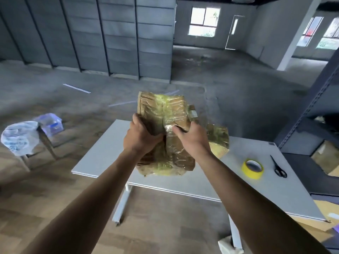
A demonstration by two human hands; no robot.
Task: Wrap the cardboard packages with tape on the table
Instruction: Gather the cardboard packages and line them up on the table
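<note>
I hold a crumpled cardboard package [162,110], brown and shiny with clear yellowish tape, raised above the white table [102,158]. My left hand [140,136] grips its left side with the fingers curled into the folds. My right hand [190,138] grips the right side, thumb pressed on the taped middle seam. A second taped cardboard package [219,142] lies on the table behind my right hand, partly hidden. A yellow tape roll [252,169] lies flat on the table to the right.
Black scissors [278,166] lie right of the tape roll. Dark metal shelving [315,114] with boxes stands at the right. A stool with a plastic bag [18,137] stands at the left on the floor. More cardboard [322,211] lies under the table's right end.
</note>
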